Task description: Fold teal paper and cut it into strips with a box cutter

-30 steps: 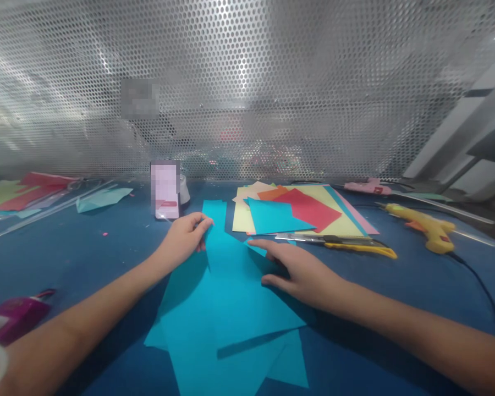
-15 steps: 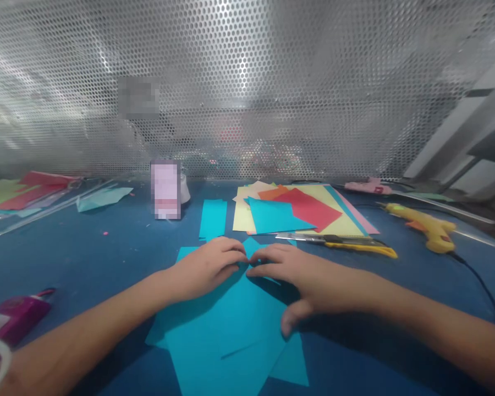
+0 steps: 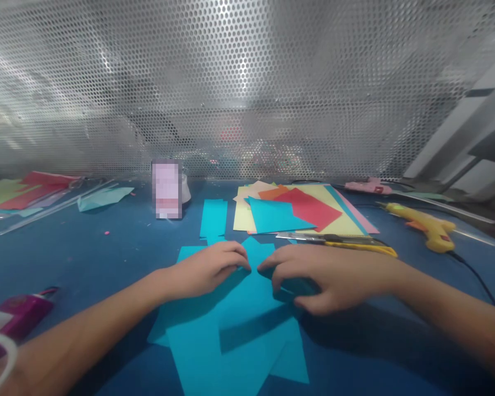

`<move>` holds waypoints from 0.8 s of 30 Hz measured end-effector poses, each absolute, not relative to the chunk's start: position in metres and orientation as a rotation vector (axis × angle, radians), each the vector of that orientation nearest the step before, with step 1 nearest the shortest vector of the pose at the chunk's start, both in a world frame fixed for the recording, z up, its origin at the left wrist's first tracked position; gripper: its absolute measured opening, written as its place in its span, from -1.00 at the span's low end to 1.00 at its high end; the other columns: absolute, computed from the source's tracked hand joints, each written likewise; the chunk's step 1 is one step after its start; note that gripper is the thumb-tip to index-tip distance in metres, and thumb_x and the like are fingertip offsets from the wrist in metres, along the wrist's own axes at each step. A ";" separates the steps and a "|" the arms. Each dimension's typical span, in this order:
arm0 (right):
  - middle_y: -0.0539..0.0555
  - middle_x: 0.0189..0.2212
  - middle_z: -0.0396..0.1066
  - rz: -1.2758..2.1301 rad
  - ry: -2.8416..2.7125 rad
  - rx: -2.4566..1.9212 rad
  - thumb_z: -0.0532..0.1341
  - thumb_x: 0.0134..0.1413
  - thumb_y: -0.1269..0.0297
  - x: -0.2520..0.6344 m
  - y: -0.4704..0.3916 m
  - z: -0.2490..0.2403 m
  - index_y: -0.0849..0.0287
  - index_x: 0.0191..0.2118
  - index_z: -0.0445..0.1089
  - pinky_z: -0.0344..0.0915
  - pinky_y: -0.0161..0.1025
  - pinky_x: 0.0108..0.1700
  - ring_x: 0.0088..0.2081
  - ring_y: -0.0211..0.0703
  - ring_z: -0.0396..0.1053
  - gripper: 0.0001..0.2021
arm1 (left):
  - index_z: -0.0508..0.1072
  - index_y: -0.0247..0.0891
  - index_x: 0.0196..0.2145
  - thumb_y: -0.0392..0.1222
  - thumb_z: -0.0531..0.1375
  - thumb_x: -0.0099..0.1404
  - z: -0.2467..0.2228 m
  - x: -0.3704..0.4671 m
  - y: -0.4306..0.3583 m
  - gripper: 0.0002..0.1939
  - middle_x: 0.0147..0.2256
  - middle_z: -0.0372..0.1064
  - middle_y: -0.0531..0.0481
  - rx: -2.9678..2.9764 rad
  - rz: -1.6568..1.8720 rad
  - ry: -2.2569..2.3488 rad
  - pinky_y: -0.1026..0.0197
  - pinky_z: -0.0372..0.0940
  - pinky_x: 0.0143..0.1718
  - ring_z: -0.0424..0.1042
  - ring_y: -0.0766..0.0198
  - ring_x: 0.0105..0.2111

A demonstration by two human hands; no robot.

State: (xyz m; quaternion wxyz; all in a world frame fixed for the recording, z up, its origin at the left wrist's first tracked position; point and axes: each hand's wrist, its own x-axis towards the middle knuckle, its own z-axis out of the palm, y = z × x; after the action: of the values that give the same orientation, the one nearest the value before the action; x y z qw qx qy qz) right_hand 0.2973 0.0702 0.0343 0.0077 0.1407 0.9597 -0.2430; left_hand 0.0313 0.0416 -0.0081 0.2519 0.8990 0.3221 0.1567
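Observation:
Several sheets of light-blue paper (image 3: 214,330) lie overlapped on the table in front of me. My left hand (image 3: 214,267) rests on their upper left part, fingers bent together, fingertips pressed on the paper near the middle. My right hand (image 3: 309,275) is over the upper right part, fingers curved and apart, its index fingertip close to the left one. The thumb stands away from the fingers, and dark blue shows between them. A darker blue band (image 3: 251,330) slants across the sheets below the hands; I cannot tell whether it is a raised flap or a shadow.
Behind the hands lie blue strips (image 3: 214,219), a stack of coloured paper (image 3: 317,209) and a yellow utility knife (image 3: 363,245). A yellow glue gun (image 3: 433,228) with its cord is at right, a magenta object (image 3: 22,316) at left. A perforated metal panel (image 3: 243,82) stands behind.
My right hand has shifted slightly right, away from the left fingertips, and its thumb has come up closer to the fingers. The dark line on the paper has widened into a band.

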 end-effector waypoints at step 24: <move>0.20 -0.10 0.47 -0.194 3.522 1.042 0.16 0.19 0.36 0.282 0.085 -0.022 0.20 -0.05 0.41 0.33 -0.07 -0.09 -0.10 -0.01 0.39 -0.78 | 0.51 -0.17 -0.16 -0.34 0.11 0.29 -0.005 0.029 0.053 -0.77 -0.13 0.30 -0.03 2.069 0.380 0.941 0.24 0.27 -0.23 0.35 0.28 -0.23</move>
State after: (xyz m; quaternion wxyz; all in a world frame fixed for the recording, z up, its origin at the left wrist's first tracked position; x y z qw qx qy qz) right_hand 0.2820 0.0849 -0.0221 -0.2649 0.2731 0.9234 -0.0510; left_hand 0.0295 0.0531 -0.0050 0.4063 0.8203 0.3732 0.1508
